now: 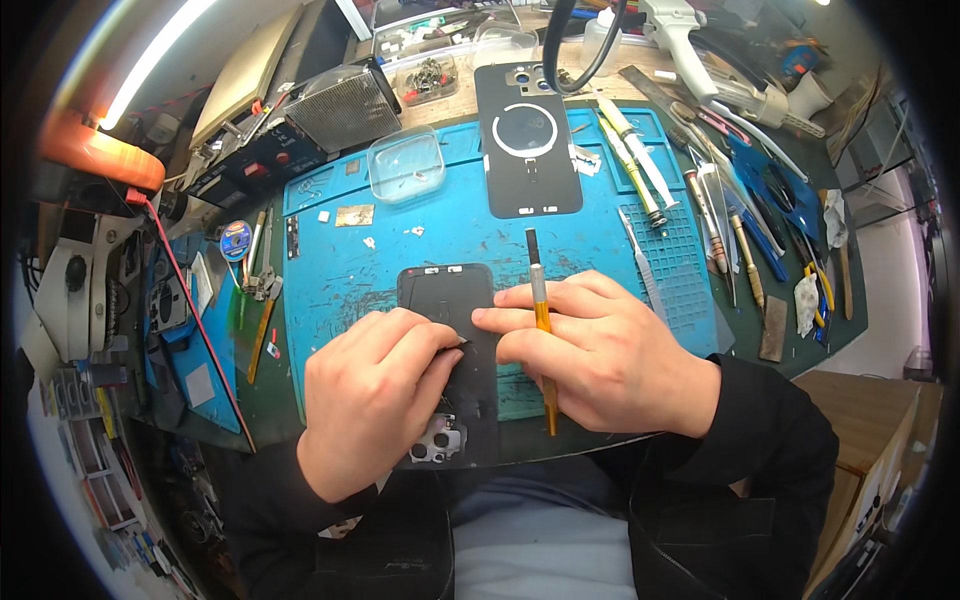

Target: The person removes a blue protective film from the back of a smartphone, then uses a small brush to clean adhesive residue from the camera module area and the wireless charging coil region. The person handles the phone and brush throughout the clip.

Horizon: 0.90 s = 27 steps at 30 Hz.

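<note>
A black phone back panel (pixel 481 400) lies on the blue mat in front of me, its camera cutouts at the near end. My left hand (pixel 370 395) rests over its left side, thumb and forefinger pinched together at a small dark-tipped thing I cannot make out. At the panel's right edge is my right hand (pixel 605 350), its fingertips reaching onto the panel. It holds a slim gold-handled tool (pixel 541 300) with a silver collar and a dark end pointing away from me. Beyond lies a second black back panel (pixel 532 185) with a white ring.
Behind the left hand stands a clear plastic box (pixel 405 165). Yellow-green syringes (pixel 630 160) lie at the mat's far right, above a grey spudger-like tool (pixel 642 262). Tweezers and pliers (pixel 765 240) crowd the right side. A solder spool (pixel 236 240) sits left.
</note>
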Available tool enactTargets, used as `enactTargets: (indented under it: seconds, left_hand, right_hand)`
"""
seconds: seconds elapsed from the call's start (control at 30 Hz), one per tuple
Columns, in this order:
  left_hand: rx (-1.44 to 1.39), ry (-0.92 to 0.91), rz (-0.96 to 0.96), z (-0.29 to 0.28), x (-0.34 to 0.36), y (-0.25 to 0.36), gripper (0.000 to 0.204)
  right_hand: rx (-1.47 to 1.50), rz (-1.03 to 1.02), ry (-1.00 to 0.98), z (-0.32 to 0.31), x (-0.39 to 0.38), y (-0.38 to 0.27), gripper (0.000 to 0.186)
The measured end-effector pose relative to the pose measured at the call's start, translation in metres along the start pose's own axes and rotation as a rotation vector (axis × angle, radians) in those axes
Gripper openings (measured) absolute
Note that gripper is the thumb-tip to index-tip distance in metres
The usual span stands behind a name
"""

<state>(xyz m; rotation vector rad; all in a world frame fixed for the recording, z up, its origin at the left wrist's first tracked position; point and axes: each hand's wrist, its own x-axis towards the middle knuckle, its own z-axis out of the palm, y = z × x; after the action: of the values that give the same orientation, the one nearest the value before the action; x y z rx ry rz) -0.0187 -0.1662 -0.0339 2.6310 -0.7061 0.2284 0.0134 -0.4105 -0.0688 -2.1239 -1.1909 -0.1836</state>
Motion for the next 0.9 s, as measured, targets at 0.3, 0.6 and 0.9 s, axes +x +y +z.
enactTargets:
  seconds: [0.3, 0.6, 0.9]
  left_hand:
    - [-0.064, 0.064, 0.018, 0.0077, -0.0051, -0.0064, 0.017]
    - [-0.057, 0.052, 0.032, 0.0059, -0.0069, -0.0034, 0.017]
    - [-0.110, 0.017, 0.014, 0.0020, -0.0091, -0.0032, 0.019]
  right_hand:
    - [-0.025, 0.019, -0.005, 0.0021, 0.0007, 0.0008, 0.017]
    - [-0.059, 0.023, 0.005, 0.0050, 0.0001, 0.0005, 0.012]
    - [-0.068, 0.027, 0.014, 0.0065, -0.0010, 0.0000, 0.010]
